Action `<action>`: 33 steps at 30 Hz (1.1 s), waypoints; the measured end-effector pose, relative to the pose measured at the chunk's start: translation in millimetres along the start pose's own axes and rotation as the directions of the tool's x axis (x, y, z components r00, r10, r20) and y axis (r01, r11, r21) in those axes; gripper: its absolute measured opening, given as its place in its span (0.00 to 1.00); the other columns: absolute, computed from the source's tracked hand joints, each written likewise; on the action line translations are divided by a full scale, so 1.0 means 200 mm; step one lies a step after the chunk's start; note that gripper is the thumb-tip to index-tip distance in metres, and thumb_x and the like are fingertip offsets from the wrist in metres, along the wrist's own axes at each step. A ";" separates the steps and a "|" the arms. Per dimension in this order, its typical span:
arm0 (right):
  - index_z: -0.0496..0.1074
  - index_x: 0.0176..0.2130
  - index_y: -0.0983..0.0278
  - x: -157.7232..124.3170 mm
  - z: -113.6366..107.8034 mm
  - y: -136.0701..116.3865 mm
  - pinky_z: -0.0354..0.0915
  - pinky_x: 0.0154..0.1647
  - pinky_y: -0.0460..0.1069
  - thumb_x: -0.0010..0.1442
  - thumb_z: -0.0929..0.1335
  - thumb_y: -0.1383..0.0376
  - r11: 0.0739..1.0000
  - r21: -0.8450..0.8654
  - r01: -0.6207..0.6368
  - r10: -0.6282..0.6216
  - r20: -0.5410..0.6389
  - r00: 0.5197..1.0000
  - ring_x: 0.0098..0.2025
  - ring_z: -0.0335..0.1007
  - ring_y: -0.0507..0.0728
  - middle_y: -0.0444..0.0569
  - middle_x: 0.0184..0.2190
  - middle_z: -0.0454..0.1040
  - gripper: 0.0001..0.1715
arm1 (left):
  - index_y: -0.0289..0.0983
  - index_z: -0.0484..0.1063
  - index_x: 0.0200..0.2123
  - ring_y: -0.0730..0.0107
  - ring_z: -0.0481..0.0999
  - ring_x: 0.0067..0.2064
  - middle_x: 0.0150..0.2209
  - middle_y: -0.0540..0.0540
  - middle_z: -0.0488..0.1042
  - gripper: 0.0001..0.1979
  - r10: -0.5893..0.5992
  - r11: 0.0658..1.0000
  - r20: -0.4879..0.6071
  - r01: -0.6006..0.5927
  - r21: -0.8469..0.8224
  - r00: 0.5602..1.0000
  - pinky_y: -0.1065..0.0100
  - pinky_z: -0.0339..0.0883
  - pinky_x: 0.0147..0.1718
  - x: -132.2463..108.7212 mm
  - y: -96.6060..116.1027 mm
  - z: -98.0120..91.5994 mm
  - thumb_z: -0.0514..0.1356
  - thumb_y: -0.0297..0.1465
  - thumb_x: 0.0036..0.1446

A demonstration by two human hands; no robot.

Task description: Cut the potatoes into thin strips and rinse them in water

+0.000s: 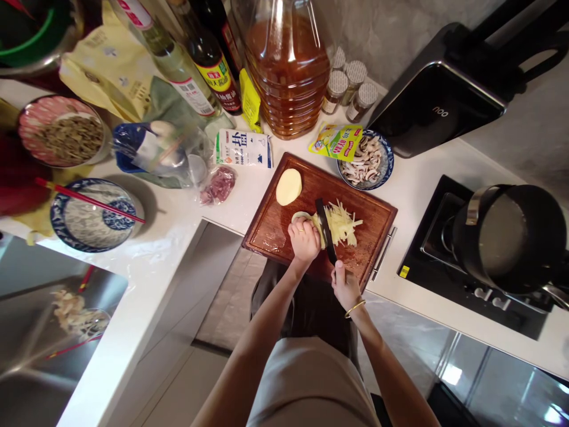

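Note:
My left hand [304, 238] is closed over a stack of potato slices [300, 216] on the wooden cutting board [271, 228], its fingers curled beside the blade. In my right hand [345, 286] is the handle of a dark kitchen knife [326, 231], whose blade stands against the potato. Thin potato shreds [343, 222] lie in a pile just right of the blade. A peeled potato piece [288, 187], cut side up, rests near the board's upper left corner. My left palm hides part of the slices.
A bowl of sliced mushrooms [367, 163] with a yellow packet [336, 141] touches the board's far right. A pot [511, 237] sits on the stove at right. Left are bagged meat [217, 185], a blue-patterned bowl [95, 234] and the sink [26, 296]. A large oil jug [288, 71] stands behind.

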State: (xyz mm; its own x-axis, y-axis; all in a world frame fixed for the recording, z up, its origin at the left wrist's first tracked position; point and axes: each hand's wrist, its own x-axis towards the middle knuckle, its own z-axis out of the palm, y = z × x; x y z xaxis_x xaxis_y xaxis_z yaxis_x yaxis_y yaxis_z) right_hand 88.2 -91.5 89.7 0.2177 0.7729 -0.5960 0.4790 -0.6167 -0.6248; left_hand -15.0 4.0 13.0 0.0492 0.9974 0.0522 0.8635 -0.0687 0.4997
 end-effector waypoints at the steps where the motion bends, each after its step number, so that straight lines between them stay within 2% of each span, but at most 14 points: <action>1: 0.52 0.14 0.60 0.00 0.00 0.00 0.52 0.23 0.47 0.63 0.46 0.46 1.000 -0.004 0.002 -0.002 0.000 1.000 0.15 0.55 0.50 0.41 0.10 0.55 0.36 | 0.30 0.67 0.39 0.48 0.63 0.51 0.47 0.30 0.66 0.13 -0.002 1.000 0.000 0.002 -0.003 1.000 0.49 0.52 0.49 0.00 0.00 0.00 0.48 0.31 0.58; 9: 0.53 0.14 0.60 -0.05 -0.02 0.01 0.52 0.21 0.47 0.63 0.47 0.45 0.998 -0.021 -0.055 0.055 0.015 0.998 0.15 0.56 0.50 0.42 0.10 0.55 0.36 | 0.30 0.66 0.38 0.48 0.63 0.49 0.46 0.30 0.66 0.12 -0.005 1.000 -0.003 0.005 -0.001 1.000 0.50 0.53 0.47 0.00 0.00 0.00 0.48 0.31 0.58; 13: 0.51 0.13 0.59 -0.06 -0.01 0.02 0.52 0.20 0.48 0.62 0.47 0.43 0.992 0.020 -0.122 0.121 0.049 0.991 0.14 0.55 0.50 0.42 0.10 0.54 0.36 | 0.30 0.66 0.38 0.48 0.63 0.50 0.46 0.30 0.66 0.12 -0.013 1.000 0.011 0.013 0.002 1.000 0.50 0.53 0.48 0.00 0.00 0.00 0.48 0.32 0.58; 18: 0.52 0.13 0.59 0.11 0.08 0.03 0.52 0.21 0.48 0.60 0.46 0.41 0.996 -0.043 -0.081 0.081 0.010 0.997 0.15 0.55 0.52 0.43 0.10 0.57 0.37 | 0.30 0.66 0.39 0.48 0.63 0.50 0.47 0.30 0.66 0.12 -0.007 1.000 0.024 0.007 0.012 1.000 0.49 0.51 0.49 0.00 -0.01 0.01 0.47 0.32 0.58; 22: 0.54 0.14 0.60 0.20 0.10 0.04 0.53 0.21 0.47 0.60 0.46 0.41 0.997 0.034 -0.063 0.064 -0.013 0.998 0.16 0.56 0.51 0.43 0.10 0.57 0.37 | 0.30 0.65 0.39 0.47 0.62 0.50 0.47 0.30 0.65 0.12 -0.005 1.000 0.015 0.005 0.006 1.000 0.49 0.52 0.49 0.00 -0.01 0.01 0.47 0.31 0.58; 26: 0.54 0.14 0.60 0.13 0.03 0.03 0.53 0.20 0.47 0.60 0.47 0.41 0.990 0.114 -0.084 0.085 0.000 0.996 0.15 0.56 0.50 0.42 0.10 0.57 0.37 | 0.30 0.66 0.38 0.47 0.62 0.51 0.47 0.29 0.65 0.12 -0.003 1.000 0.009 0.004 -0.003 1.000 0.48 0.51 0.50 0.00 0.00 0.00 0.47 0.31 0.58; 30: 0.54 0.14 0.61 0.04 -0.02 0.00 0.53 0.21 0.46 0.62 0.47 0.43 0.995 0.070 -0.070 0.070 -0.003 0.998 0.15 0.56 0.50 0.42 0.10 0.57 0.36 | 0.30 0.66 0.38 0.47 0.62 0.51 0.47 0.29 0.65 0.12 -0.006 1.000 0.002 0.006 -0.004 1.000 0.49 0.52 0.49 0.00 0.00 0.00 0.47 0.31 0.58; 33: 0.54 0.14 0.61 0.00 -0.02 -0.01 0.54 0.22 0.46 0.62 0.47 0.44 0.998 0.034 -0.043 0.043 0.006 0.999 0.16 0.57 0.49 0.42 0.11 0.56 0.36 | 0.30 0.66 0.38 0.48 0.62 0.51 0.46 0.30 0.66 0.12 -0.002 1.000 -0.006 0.002 -0.004 1.000 0.50 0.52 0.49 0.00 0.00 0.00 0.48 0.31 0.58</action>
State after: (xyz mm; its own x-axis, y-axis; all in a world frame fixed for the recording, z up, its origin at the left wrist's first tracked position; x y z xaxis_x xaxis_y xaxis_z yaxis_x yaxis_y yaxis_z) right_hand 91.1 -89.8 93.4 0.2327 0.7447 -0.6255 0.4396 -0.6542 -0.6154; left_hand -15.4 4.2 11.8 0.0444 0.9974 0.0562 0.8618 -0.0667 0.5029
